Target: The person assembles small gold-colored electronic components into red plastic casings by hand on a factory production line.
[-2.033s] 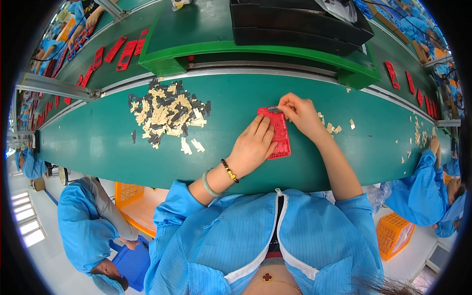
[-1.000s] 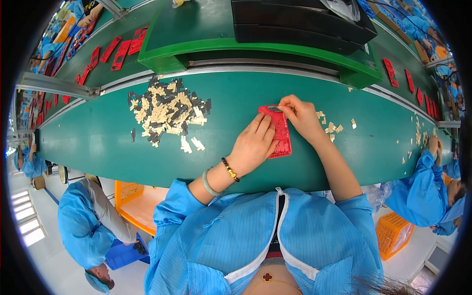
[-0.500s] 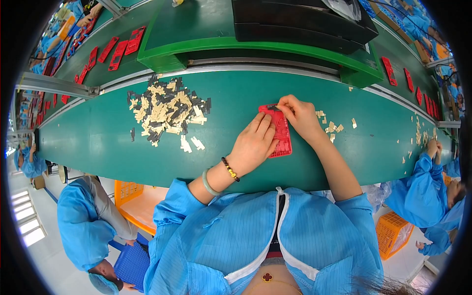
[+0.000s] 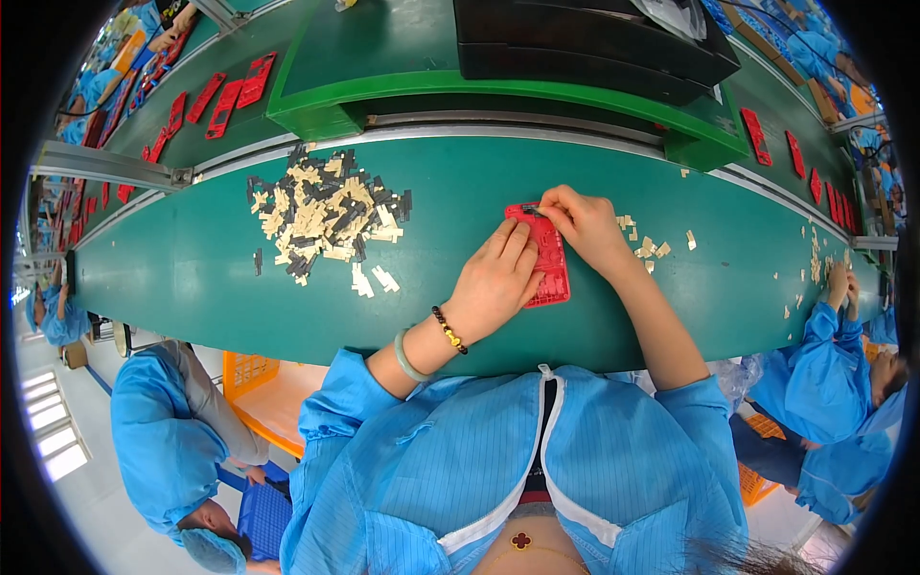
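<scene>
A red plastic housing [image 4: 550, 261], flat and phone-shaped, lies on the green work table in front of me. Resting across its left side, my left hand [image 4: 494, 273] holds it down with fingers extended and the thumb near its lower part. My right hand [image 4: 583, 225] is closed in a pinch at the housing's top end. A small black strip [image 4: 530, 210] shows at those fingertips, against the housing; its far end is hidden by them. To the left is a heap of cream and black strips [image 4: 326, 213]. Small cream pieces [image 4: 655, 247] lie scattered beside my right forearm.
Beyond the table's metal rail, red housings [image 4: 225, 107] lie on a green belt, with more [image 4: 756, 137] at the right. A green raised shelf [image 4: 383, 96] carries a black box [image 4: 594, 43]. A co-worker's hands [image 4: 840, 286] are over the table at far right.
Red housings on the belt have slid slightly leftward. My hands stay almost in place at the housing. Behind the right-hand co-worker, another person has come further into view.
</scene>
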Available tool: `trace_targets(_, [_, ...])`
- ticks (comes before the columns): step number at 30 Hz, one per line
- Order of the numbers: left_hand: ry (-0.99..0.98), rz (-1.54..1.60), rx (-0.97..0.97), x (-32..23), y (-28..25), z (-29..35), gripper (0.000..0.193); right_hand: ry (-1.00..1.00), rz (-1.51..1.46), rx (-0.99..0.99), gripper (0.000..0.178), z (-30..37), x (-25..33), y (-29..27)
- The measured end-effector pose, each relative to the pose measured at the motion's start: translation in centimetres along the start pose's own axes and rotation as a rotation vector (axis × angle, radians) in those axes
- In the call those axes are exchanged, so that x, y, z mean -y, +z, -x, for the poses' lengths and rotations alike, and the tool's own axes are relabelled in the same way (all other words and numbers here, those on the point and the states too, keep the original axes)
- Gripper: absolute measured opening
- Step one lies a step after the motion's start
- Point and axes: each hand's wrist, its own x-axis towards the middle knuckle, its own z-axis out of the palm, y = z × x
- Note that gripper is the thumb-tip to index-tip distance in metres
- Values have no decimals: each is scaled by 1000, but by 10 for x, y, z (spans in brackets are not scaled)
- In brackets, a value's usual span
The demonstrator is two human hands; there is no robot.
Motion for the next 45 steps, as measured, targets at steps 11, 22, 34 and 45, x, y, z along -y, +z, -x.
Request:
trace_targets(11, [-21,41,5,1,-1,0,41,-58,34,57,8,-7,1,-6])
trace_targets(22, [-19,106,12,3,-2,-11,39,-125,143,36,10,-4,-2,-4])
trace_targets(34, [-56,124,14,1,-4,-10,39,-95,270,-36,31,14,10,-5])
trace_targets(45, [-6,4,-10,0,6,-35,42,-49,408,-88,30,42,21,-15])
